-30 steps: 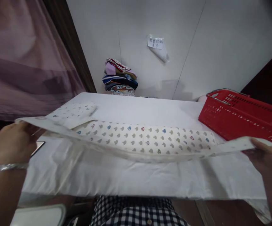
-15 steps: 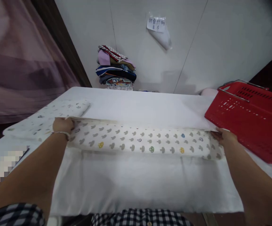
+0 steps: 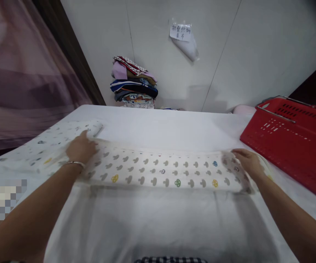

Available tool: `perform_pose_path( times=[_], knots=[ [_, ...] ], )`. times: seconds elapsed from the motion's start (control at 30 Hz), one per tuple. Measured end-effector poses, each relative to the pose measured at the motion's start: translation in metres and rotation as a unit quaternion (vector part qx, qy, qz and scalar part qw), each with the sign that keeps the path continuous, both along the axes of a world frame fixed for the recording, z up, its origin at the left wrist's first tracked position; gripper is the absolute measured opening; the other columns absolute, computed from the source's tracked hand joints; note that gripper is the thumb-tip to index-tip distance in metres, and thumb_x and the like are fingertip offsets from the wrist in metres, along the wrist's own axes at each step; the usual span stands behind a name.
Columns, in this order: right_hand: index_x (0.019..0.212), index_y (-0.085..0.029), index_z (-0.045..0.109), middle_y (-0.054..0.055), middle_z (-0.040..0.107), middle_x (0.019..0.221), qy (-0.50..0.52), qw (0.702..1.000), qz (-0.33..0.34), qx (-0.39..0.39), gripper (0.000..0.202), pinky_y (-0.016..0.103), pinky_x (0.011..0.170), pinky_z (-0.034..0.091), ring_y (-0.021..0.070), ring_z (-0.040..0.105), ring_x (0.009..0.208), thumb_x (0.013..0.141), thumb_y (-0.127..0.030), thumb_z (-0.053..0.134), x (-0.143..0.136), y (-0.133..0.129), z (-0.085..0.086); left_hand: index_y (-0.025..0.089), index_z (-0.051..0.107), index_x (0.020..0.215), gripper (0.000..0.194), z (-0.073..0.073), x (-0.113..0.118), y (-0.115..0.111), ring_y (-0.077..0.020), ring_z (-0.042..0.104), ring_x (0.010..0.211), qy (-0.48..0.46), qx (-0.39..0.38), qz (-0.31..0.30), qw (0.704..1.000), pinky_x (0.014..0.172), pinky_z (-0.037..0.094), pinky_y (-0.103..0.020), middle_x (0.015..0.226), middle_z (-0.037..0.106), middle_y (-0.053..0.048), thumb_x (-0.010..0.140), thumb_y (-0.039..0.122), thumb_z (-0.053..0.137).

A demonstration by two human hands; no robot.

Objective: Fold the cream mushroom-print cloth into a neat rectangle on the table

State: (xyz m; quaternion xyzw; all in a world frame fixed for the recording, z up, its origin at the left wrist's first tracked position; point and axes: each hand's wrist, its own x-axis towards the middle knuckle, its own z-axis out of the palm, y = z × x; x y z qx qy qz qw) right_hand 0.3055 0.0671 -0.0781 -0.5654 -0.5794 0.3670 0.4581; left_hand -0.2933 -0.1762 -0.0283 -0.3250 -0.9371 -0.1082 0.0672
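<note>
A long folded white cloth [image 3: 160, 170] printed with mushrooms lies across the table, between my two hands. My left hand [image 3: 81, 148], with a bracelet at the wrist, is at the cloth's left end; its fingers are closed on the edge, with one finger pointing up and away. My right hand [image 3: 247, 160] pinches the cloth's upper right corner. White fabric [image 3: 158, 219] spreads from the folded strip toward my body. Beside my left hand lies another white printed cloth [image 3: 56, 137], folded flat.
A red plastic basket [image 3: 289, 142] stands on the right of the white table [image 3: 163, 126]. Against the wall is a stack of folded fabrics [image 3: 134, 82]. A paper sign [image 3: 180, 32] hangs above, and a pinkish curtain [image 3: 23, 80] drapes at the left.
My left hand has moved slightly right, with a finger now raised. My right hand has shifted left along the cloth's edge. The view has tilted a little, so the strip appears lower.
</note>
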Motion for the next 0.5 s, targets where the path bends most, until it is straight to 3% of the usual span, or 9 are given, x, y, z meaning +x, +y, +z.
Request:
perform_pose_path(
  times=[0.1, 0.17, 0.23, 0.33, 0.5],
  knots=[
    [0.088, -0.026, 0.071, 0.002, 0.070, 0.086, -0.187, 0.958, 0.205, 0.076, 0.018, 0.034, 0.071, 0.053, 0.0201, 0.064, 0.076, 0.073, -0.029, 0.060, -0.053, -0.028, 0.006, 0.013, 0.056, 0.119, 0.040, -0.014, 0.055, 0.026, -0.0283, 0.054, 0.108, 0.027, 0.066, -0.203, 0.977, 0.091, 0.043, -0.042, 0.118, 0.059, -0.015, 0.086, 0.031, 0.043],
    [0.089, -0.028, 0.070, 0.001, 0.069, 0.096, -0.263, 0.893, 0.334, 0.147, 0.019, 0.037, 0.083, 0.049, 0.0219, 0.062, 0.091, 0.080, -0.025, 0.053, -0.087, -0.042, 0.008, 0.017, 0.065, 0.098, 0.030, -0.026, 0.095, 0.043, -0.0237, 0.056, 0.101, -0.005, 0.057, -0.387, 0.920, 0.094, 0.042, -0.037, 0.106, 0.064, -0.011, 0.088, 0.032, 0.041],
    [0.089, -0.027, 0.070, 0.003, 0.068, 0.099, -0.329, 0.834, 0.400, 0.192, 0.023, 0.038, 0.086, 0.046, 0.0232, 0.059, 0.096, 0.084, -0.021, 0.048, -0.110, -0.049, 0.006, 0.021, 0.066, 0.094, 0.030, -0.038, 0.126, 0.056, -0.0213, 0.057, 0.098, -0.034, 0.028, -0.508, 0.860, 0.092, 0.043, -0.036, 0.103, 0.066, -0.008, 0.091, 0.032, 0.038],
    [0.095, -0.021, 0.068, 0.009, 0.067, 0.102, -0.415, 0.792, 0.394, 0.213, 0.027, 0.038, 0.086, 0.044, 0.0254, 0.057, 0.098, 0.086, -0.018, 0.044, -0.125, -0.047, 0.002, 0.021, 0.065, 0.101, 0.029, -0.049, 0.149, 0.069, -0.0228, 0.055, 0.100, -0.043, 0.025, -0.531, 0.846, 0.090, 0.043, -0.038, 0.107, 0.064, -0.008, 0.091, 0.030, 0.039],
    [0.094, -0.018, 0.067, 0.010, 0.065, 0.096, -0.507, 0.764, 0.350, 0.190, 0.022, 0.033, 0.082, 0.038, 0.0231, 0.055, 0.094, 0.088, -0.020, 0.047, -0.124, -0.041, 0.002, 0.018, 0.064, 0.096, 0.026, -0.052, 0.148, 0.075, -0.0231, 0.052, 0.093, -0.021, 0.001, -0.525, 0.851, 0.083, 0.043, -0.038, 0.098, 0.062, -0.009, 0.090, 0.028, 0.041]
  ],
)
